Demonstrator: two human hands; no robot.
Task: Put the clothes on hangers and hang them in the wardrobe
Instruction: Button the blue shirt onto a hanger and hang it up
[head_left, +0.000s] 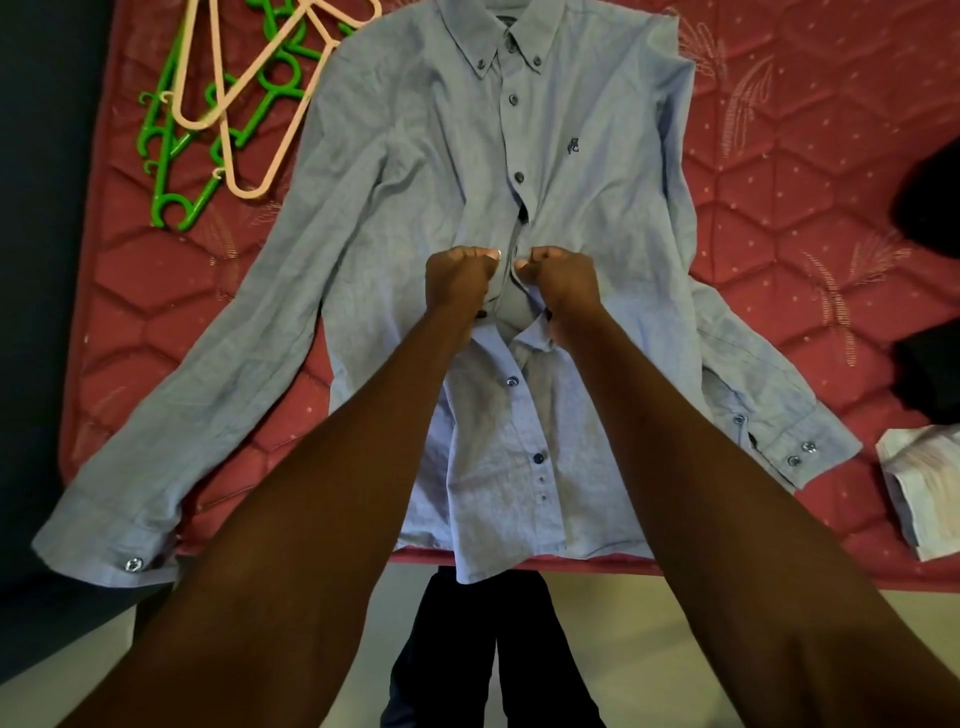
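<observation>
While blue shirt (415, 171) lies spread, collar buttoned, both hands' fingers (470, 255) pinch mid-placket edges.

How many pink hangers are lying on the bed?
2, both at the bed's top-left corner beside the blue shirt: one pink hanger nearer the edge, another pink hanger against the shirt, overlapping green hangers. More may be hidden.

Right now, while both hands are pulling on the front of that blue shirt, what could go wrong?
1. The left hand and right hand grip the two front edges of the light blue button-up shirt; tugging too hard might pop a button or stretch the cloth.
2. The shirt's hem hangs over the edge of the red quilted mattress, so it might slide towards the floor.
</observation>
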